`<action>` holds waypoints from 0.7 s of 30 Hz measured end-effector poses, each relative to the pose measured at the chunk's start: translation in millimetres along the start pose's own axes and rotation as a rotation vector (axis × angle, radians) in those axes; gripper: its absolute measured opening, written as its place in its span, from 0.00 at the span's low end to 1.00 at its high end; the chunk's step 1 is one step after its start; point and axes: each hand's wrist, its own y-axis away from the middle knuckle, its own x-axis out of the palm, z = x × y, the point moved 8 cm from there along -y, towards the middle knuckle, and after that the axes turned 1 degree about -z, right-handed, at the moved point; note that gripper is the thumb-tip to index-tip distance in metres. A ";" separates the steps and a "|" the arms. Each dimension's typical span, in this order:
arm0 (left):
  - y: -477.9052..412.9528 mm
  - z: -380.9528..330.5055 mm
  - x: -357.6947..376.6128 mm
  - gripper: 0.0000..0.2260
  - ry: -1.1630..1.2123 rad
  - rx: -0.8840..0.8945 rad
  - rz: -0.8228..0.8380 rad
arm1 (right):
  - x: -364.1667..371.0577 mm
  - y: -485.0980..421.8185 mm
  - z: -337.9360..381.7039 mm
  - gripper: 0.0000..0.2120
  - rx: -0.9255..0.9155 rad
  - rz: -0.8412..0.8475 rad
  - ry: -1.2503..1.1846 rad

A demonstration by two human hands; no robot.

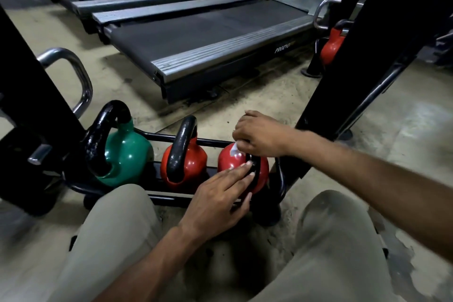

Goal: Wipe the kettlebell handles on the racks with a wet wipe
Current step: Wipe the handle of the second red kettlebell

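L grip [215,201] flat on red kettlebell [227,160] handle [256,167], R grip [259,137] pinching white wipe [237,153].

A low black tubular rack [215,142] stands on the dusty concrete floor [269,95]. Three kettlebells sit in a row on its rails: a green kettlebell [127,152] at the left, a middle red kettlebell [193,164], and a right red kettlebell [228,159]. Beyond the rack, the nearer treadmill [208,29] rests on the floor.
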 end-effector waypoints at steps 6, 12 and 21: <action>0.4 -0.6 0.7 0.18 -0.007 -0.010 0.002 | 4.9 -21.2 15.3 0.17 -0.040 0.418 0.286; -2.4 0.1 -2.7 0.16 0.048 -0.002 -0.041 | -18.2 14.9 17.7 0.16 -0.079 0.061 0.127; 1.3 14.6 -2.9 0.17 0.234 -0.164 -0.098 | 71.9 92.7 11.5 0.13 0.931 -0.727 -1.579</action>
